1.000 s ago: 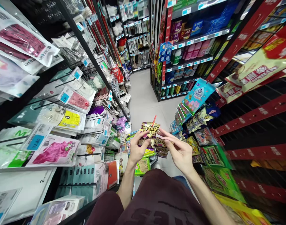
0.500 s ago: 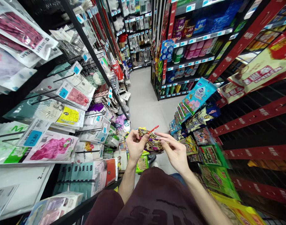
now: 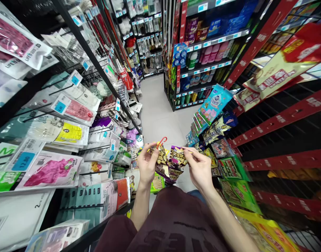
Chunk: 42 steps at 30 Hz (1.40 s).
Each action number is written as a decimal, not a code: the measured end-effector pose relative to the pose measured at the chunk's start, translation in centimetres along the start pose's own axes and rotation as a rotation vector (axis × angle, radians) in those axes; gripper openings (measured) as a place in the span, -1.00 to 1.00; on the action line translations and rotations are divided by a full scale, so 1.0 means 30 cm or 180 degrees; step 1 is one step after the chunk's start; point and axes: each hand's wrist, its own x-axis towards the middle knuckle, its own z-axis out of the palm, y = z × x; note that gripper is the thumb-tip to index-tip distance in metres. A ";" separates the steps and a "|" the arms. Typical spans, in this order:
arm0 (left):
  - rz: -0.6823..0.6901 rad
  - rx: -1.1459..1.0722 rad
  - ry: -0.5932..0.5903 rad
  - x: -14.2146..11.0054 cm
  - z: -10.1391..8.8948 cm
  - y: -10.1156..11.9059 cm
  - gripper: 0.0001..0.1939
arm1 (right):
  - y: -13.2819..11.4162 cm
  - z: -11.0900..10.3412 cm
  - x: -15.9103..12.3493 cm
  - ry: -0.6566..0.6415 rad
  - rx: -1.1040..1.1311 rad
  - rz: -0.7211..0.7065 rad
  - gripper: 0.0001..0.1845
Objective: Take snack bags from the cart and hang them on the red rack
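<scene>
Purple and gold, a snack packet point(image 3: 162, 161) is pinched in my left hand point(image 3: 147, 162), a red hook point(image 3: 164, 138) standing at its top edge; my right hand point(image 3: 199, 168) grips another packet point(image 3: 177, 158) by its upper corner, their lower ends meeting between my hands, just beyond my dark shirt point(image 3: 173, 210).

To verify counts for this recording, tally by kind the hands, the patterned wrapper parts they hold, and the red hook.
Hands: 2, left hand and right hand
Wrapper parts: 2, left part and right part; whether joined below is unclear
Red hook: 1
Total: 5
</scene>
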 end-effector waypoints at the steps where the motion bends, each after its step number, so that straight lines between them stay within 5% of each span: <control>1: -0.0011 -0.0034 -0.0026 -0.005 0.009 0.000 -0.81 | -0.006 0.000 -0.002 -0.0028 0.0126 0.0122 -0.83; 6: -0.0172 -0.0019 -0.0242 -0.028 0.054 -0.002 -0.88 | -0.040 -0.001 -0.006 -0.0161 0.0779 0.0857 -0.74; 10: -0.0152 0.0100 -0.0384 -0.043 0.075 0.000 -0.88 | -0.058 -0.009 -0.006 -0.0156 0.1028 0.0997 -0.73; 24: 0.0054 0.0638 -0.0893 -0.068 0.076 0.022 -0.87 | -0.045 0.008 -0.053 0.0263 -0.0039 -0.0387 -0.84; 34: 0.0617 0.1160 -0.0850 -0.104 0.097 0.083 -0.76 | -0.030 0.003 -0.060 0.0475 -0.0374 -0.0643 -0.81; 42: 0.0529 0.1270 -0.0785 -0.111 0.103 0.100 -0.77 | -0.046 -0.024 -0.080 0.0279 -0.1125 -0.1238 -0.79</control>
